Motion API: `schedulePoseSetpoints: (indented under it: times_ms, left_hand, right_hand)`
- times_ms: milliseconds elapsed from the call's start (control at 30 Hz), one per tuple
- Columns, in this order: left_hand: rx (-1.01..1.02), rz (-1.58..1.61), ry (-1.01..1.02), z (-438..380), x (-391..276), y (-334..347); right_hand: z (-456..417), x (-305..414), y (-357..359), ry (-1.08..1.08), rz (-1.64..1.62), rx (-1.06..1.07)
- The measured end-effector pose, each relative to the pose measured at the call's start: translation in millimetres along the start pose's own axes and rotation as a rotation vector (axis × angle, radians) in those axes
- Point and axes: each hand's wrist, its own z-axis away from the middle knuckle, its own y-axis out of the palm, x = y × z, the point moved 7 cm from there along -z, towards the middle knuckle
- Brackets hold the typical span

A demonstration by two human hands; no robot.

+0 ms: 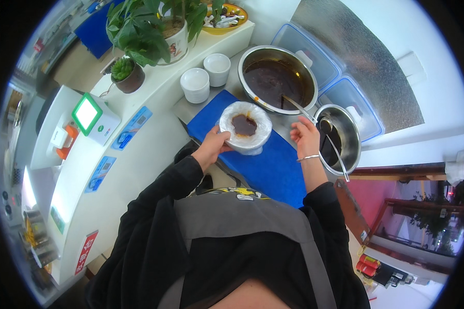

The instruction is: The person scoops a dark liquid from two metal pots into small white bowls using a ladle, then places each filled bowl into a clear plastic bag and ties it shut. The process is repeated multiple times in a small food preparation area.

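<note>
My left hand grips the left rim of a bowl lined with clear plastic film, with dark reddish-brown sauce in its middle. The bowl is above a blue board. My right hand, fingers apart and curled, holds nothing and is close to a ladle's metal handle. That ladle leans in a large steel basin of dark sauce. A smaller steel bowl right of my right hand holds dark liquid and a second ladle.
Two stacks of white bowls stand behind the board. Lidded clear plastic boxes line the wall. On the white counter at the left are a potted plant, a small succulent and a payment device.
</note>
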Motion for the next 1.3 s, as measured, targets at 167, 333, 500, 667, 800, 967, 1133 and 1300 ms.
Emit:
schedulePoseSetpoints:
  times_ms: [167, 333, 500, 667, 800, 967, 1133, 1300]
  left_hand:
    - [-0.012, -0.039, 0.033, -3, -7, -2]
    - [-0.04, -0.013, 0.024, -8, -5, -4]
    - [-0.03, 0.001, 0.007, -14, 0, -8]
    - [-0.018, 0.027, 0.009, -14, -1, -8]
    - [0.001, 0.021, 0.019, -15, -2, -9]
    - [-0.012, -0.024, 0.034, -18, -1, -11]
    - [0.014, -0.012, 0.041, -18, 0, -14]
    - [0.044, -0.026, 0.025, -15, 4, -6]
  right_hand:
    - [39, 34, 71, -0.172, 0.679, 0.219]
    - [21, -1, 97, -0.403, 1.484, 0.234]
    - [14, -11, 122, -0.447, 1.533, 0.246]
    - [1, -10, 136, -0.499, 1.596, 0.295]
    - [1, -17, 137, -0.579, 1.646, 0.389]
    - [27, -11, 135, -0.608, 1.607, 0.46]
    - [54, 43, 140, -0.286, 0.967, 0.523]
    - [42, 5, 109, -0.272, 0.982, 0.543]
